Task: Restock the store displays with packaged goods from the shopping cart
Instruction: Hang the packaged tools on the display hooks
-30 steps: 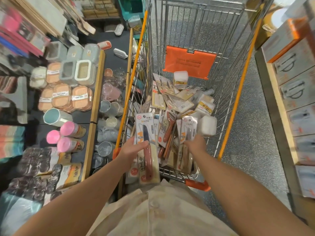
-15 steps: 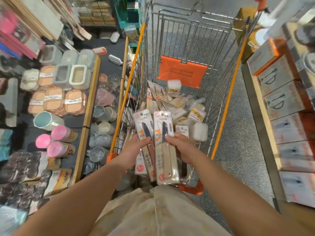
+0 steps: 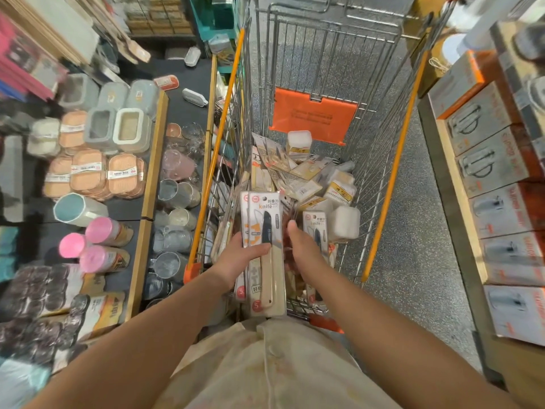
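- Knife packs point(image 3: 267, 255): white card, "knife" in orange, black blade, beige handle; held upright over the cart's point(image 3: 392, 184) near end.
- Count: at least two stacked in hand, the back one barely showing; one more pack point(image 3: 316, 228) loose in the cart.
- Left hand point(image 3: 236, 259): thumb across the front, fingers curled behind, gripping the stack.
- Right hand point(image 3: 302, 246): just beside the stack, fingers extended, holding nothing.

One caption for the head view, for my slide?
Left hand holds knife packs over the shopping cart.
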{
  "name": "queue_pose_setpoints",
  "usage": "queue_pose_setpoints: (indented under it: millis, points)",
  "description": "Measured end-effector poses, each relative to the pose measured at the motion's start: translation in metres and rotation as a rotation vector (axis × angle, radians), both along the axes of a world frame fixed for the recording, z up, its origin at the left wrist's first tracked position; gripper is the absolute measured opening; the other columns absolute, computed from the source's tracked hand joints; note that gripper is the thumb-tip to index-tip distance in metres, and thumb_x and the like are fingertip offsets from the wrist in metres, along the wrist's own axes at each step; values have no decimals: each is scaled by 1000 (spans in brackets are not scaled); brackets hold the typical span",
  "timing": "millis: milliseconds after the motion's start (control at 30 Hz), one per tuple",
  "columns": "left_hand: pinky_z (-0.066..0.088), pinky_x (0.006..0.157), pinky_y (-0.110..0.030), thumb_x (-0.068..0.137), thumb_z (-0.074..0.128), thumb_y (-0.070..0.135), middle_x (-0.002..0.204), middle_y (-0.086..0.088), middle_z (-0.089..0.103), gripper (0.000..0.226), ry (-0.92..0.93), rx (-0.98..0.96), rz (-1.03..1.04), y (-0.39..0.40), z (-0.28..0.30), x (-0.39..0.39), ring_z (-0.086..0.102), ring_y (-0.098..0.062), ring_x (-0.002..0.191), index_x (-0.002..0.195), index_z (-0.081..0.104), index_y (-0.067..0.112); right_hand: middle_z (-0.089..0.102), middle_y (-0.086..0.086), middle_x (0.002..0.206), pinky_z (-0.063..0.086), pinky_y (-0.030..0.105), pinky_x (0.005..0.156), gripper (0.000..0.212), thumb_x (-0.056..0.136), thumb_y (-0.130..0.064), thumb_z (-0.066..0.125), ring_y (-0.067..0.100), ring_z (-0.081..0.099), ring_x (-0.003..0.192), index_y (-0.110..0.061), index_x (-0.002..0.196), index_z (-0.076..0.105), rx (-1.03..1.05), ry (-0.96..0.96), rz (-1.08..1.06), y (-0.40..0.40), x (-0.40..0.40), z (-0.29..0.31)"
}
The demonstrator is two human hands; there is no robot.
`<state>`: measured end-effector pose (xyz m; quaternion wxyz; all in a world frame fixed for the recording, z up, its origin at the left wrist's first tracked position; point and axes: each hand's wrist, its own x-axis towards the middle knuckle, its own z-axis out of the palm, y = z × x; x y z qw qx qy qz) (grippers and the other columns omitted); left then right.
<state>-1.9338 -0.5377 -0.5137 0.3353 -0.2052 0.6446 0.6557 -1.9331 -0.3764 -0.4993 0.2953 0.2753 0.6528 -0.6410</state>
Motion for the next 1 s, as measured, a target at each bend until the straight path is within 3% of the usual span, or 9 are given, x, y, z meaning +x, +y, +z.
queue_pose_setpoints:
  millis: [100, 200, 300, 400, 467, 600, 800, 933, 1000]
  points:
    - [48, 103, -45, 76, 81, 26, 116, -4, 71, 58, -15, -14, 13, 0, -5, 0, 67, -21, 107, 128, 58, 17, 65, 10, 82, 53, 37, 62, 59, 105, -53, 20, 24, 61, 68, -7, 96, 57, -104, -87, -161, 7, -8, -2]
    - [49, 101, -43, 83, 77, 19, 115, -3, 70, 48, -21, -45, 5, -2, -14, -1, 67, -20, 106, 127, 57, 18, 69, 13, 95, 52, 37, 65, 46, 105, -44, 30, 25, 63, 78, -8, 101, 57, 132, -49, -333, 34, -14, -18]
    - [50, 99, -43, 73, 82, 30, 114, -2, 71, 61, -39, -88, -7, -5, -14, -2, 67, -22, 106, 127, 57, 19, 62, 2, 89, 41, 27, 58, 30, 99, -39, 52, 14, 57, 73, -11, 112, 54, 315, -120, -435, 59, -4, -40]
    - [54, 87, -37, 75, 82, 27, 113, -7, 71, 60, -62, -89, 26, -9, -20, 0, 69, -24, 103, 128, 57, 13, 65, 3, 105, 50, 29, 75, 51, 84, -32, 76, 20, 63, 87, -13, 125, 51, 298, -160, -396, 63, 5, -76]
    - [54, 81, -35, 81, 79, 20, 111, -8, 72, 51, -87, -104, 44, -11, -25, 1, 71, -24, 98, 127, 58, 11, 66, 6, 115, 52, 38, 90, 66, 73, -42, 82, 29, 65, 101, -14, 124, 51, 442, -181, -248, 60, 9, -97]
    - [53, 93, -47, 76, 81, 24, 110, -6, 73, 53, -130, -118, 105, -13, -23, 2, 71, -27, 97, 124, 60, 17, 71, 8, 107, 56, 41, 85, 54, 72, -34, 84, 30, 68, 97, -14, 115, 60, 594, -157, -106, 56, 16, -118]
    - [53, 92, -39, 85, 74, 15, 105, -4, 72, 28, -51, -109, 104, -14, -9, 2, 69, -21, 96, 110, 64, 23, 67, 4, 100, 46, 27, 64, 29, 88, -23, 71, 24, 64, 92, -12, 114, 61, 449, 1, -146, 70, 18, -84]
    - [51, 97, -43, 82, 76, 22, 115, -5, 71, 51, 4, -44, 210, -17, 10, 3, 68, -24, 107, 129, 58, 16, 72, 7, 106, 58, 40, 82, 43, 81, -36, 76, 23, 70, 95, -14, 116, 66, 226, 102, -97, 59, -4, -33]
    - [52, 93, -41, 78, 78, 25, 116, -6, 71, 57, 50, -32, 281, -22, 30, 1, 69, -24, 105, 130, 56, 16, 74, 10, 102, 57, 38, 79, 31, 86, -22, 74, 22, 71, 88, -10, 113, 68, 95, 175, -85, 45, -23, -1]
